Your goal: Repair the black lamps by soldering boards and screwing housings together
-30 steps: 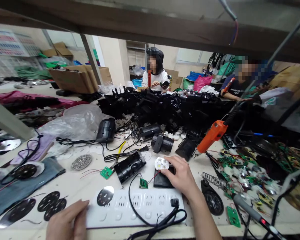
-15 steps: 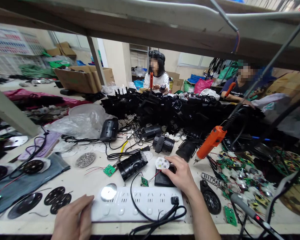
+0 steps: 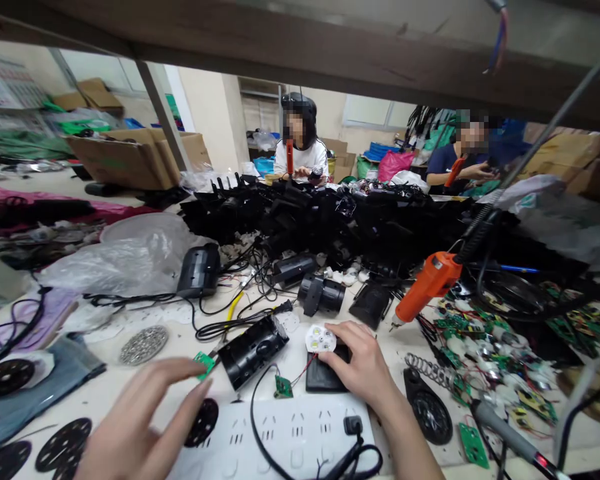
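Note:
My right hand [image 3: 361, 363] rests on a flat black housing [image 3: 322, 379], its fingers closed round a small white LED board [image 3: 321, 339] with red wires. My left hand [image 3: 143, 427] is raised above the bench with fingers spread, holding nothing; its fingertips are near a green circuit board [image 3: 205, 362] and a black tubular housing [image 3: 253, 342]. A white power strip [image 3: 285, 437] lies in front of me with a black plug [image 3: 349, 425] in it. A dark round disc [image 3: 202, 421] sits at the strip's left end.
An orange electric screwdriver [image 3: 429, 285] hangs at right above green circuit boards [image 3: 485, 340]. A soldering iron [image 3: 510, 437] lies at lower right. Black lamp housings are piled across the bench middle [image 3: 330, 220]. Two people work at the far side. Perforated black discs [image 3: 63, 443] lie at left.
My left hand has lifted from the bench edge and reached forward toward the green board, fingers spread. My right hand stays on the LED board. The view shifted a little.

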`<control>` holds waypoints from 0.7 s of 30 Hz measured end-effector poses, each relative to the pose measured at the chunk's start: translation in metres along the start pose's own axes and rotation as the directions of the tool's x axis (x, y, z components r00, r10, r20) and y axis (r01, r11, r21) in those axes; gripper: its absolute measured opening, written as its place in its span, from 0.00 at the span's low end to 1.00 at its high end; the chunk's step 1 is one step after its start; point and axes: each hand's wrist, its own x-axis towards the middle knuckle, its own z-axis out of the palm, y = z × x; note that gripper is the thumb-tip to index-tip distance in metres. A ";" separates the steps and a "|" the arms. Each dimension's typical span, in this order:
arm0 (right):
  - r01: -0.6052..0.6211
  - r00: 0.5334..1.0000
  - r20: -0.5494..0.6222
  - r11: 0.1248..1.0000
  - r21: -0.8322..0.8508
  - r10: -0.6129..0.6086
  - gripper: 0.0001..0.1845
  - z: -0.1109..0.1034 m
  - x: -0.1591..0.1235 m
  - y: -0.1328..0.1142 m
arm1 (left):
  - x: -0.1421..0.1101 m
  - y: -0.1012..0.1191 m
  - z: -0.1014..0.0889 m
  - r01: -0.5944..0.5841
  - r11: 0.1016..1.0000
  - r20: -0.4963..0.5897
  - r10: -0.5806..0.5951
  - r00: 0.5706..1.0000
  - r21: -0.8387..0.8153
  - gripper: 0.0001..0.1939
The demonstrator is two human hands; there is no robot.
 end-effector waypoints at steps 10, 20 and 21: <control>0.047 0.999 -0.016 0.998 -0.034 -0.047 0.17 0.000 0.001 0.001 | 0.096 0.087 0.076 -0.211 0.949 0.619 0.312 0.721 -0.234 0.25; 0.021 1.000 -0.014 0.999 -0.026 -0.021 0.16 0.001 0.000 0.002 | 0.109 0.088 0.081 -0.164 0.954 0.657 0.291 0.695 -0.249 0.15; 0.020 1.000 -0.020 0.999 -0.029 -0.020 0.16 0.001 0.000 0.002 | 0.108 0.088 0.082 -0.158 0.954 0.654 0.290 0.699 -0.255 0.16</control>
